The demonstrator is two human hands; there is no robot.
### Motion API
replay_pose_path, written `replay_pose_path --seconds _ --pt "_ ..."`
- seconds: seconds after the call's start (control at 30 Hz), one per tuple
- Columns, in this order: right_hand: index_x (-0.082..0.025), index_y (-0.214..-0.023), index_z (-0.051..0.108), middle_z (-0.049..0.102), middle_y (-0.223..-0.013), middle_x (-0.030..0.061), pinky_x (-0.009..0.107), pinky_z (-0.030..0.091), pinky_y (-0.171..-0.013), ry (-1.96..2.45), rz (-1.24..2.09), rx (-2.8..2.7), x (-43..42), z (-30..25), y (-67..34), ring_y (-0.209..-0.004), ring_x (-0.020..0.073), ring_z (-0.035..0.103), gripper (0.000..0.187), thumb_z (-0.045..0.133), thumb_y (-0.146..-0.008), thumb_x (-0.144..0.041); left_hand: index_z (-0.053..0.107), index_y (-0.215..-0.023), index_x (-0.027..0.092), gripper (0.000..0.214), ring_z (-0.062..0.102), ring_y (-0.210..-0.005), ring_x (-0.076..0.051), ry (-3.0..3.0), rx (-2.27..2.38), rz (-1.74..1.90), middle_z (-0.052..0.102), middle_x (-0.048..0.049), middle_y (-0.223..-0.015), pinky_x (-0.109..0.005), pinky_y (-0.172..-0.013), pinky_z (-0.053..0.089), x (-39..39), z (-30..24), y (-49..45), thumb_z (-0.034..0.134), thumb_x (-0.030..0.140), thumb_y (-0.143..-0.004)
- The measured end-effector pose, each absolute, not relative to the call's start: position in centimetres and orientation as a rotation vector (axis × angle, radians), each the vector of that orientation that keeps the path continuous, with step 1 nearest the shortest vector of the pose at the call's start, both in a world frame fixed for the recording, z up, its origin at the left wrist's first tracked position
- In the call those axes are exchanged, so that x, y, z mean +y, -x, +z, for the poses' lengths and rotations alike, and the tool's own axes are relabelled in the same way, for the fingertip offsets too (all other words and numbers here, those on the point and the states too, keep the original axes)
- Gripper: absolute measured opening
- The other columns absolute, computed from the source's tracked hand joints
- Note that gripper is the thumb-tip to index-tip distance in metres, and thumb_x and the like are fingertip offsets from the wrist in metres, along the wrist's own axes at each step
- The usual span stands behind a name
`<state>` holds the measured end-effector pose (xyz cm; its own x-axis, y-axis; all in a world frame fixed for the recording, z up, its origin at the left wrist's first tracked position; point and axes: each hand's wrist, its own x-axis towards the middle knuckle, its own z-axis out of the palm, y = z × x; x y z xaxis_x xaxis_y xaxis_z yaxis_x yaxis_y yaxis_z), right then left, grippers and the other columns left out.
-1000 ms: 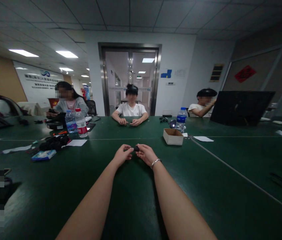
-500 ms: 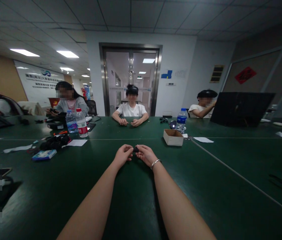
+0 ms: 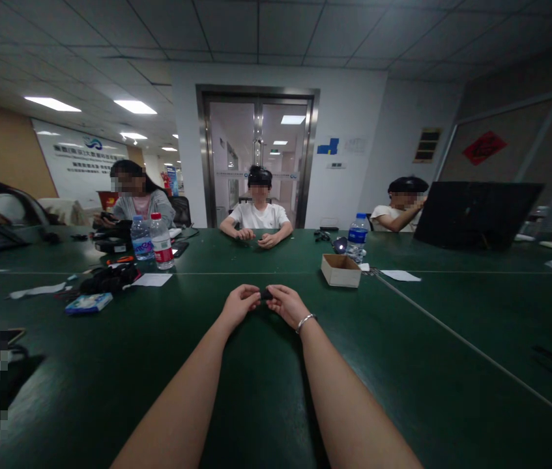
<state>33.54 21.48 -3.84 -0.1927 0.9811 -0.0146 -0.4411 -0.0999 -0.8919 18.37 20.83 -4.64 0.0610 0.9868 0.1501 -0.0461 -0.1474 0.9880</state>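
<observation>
Small black object [image 3: 266, 295] pinched from both sides

The bare left hand [image 3: 240, 305] and bare right hand [image 3: 287, 305] had fingers closed on its opposite ends, over the green counter [image 3: 393, 345], presumably because so small a piece needed steadying.

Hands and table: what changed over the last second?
Little: the view drifted slightly, and the right hand of the white-shirted person opposite seems to have lifted a touch. No visible grab or release: the wearer's right hand still pinches the small black object, left hand at its other end. The open, pale-brown cardboard box and red-capped clear plastic bottle stayed put.
</observation>
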Motion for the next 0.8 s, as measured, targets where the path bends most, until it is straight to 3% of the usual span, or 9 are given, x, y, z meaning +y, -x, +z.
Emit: replay_pose_path --seconds 0.33,0.43,0.57,0.8 --pt "-0.009 -0.081 0.058 0.061 -0.068 0.0066 0.018 0.049 -0.048 0.781 1.579 -0.973 21.66 -4.06 -33.71 -0.053 0.0117 0.059 0.013 0.067 -0.074 -0.017 0.06 -0.086 0.014 0.032 0.058 -0.086 -0.017 -1.465 1.039 1.361 0.061 -0.0077 -0.093 -0.028 -0.079 0.045 19.99 -3.86 -18.21 0.073 0.024 -0.059" --pt "-0.01 -0.081 0.058 0.06 -0.065 0.0056 0.018 0.049 -0.048 0.79 1.579 -0.97 21.65 -3.99 -33.64 -0.053 0.0118 0.059 0.011 0.065 -0.075 -0.016 0.058 -0.089 0.014 0.034 0.06 -0.08 -0.016 -1.363 1.036 1.332 0.06 -0.009 -0.093 -0.027 -0.071 0.048 20.21 -4.04 -18.51 0.071 0.031 -0.062" --pt "-0.01 -0.079 0.058 0.059 -0.063 0.0044 0.019 0.05 -0.049 0.795 1.588 -0.963 21.61 -3.89 -33.62 -0.053 0.0114 0.059 0.009 0.065 -0.075 -0.015 0.057 -0.084 0.012 0.033 0.06 -0.065 -0.013 -1.288 1.058 1.275 0.061 -0.0079 -0.078 -0.023 -0.059 0.047 20.62 -4.51 -18.7 0.069 0.036 -0.065" --pt "-0.01 -0.08 0.058 0.059 -0.063 0.0047 0.019 0.05 -0.049 0.776 1.592 -0.949 21.69 -3.97 -33.71 -0.053 0.0116 0.059 0.01 0.066 -0.075 -0.015 0.058 -0.085 0.014 0.04 0.059 -0.07 -0.013 -1.416 1.049 1.338 0.06 -0.0069 -0.088 -0.023 -0.062 0.046 20.29 -4.31 -18.45 0.075 0.033 -0.055"
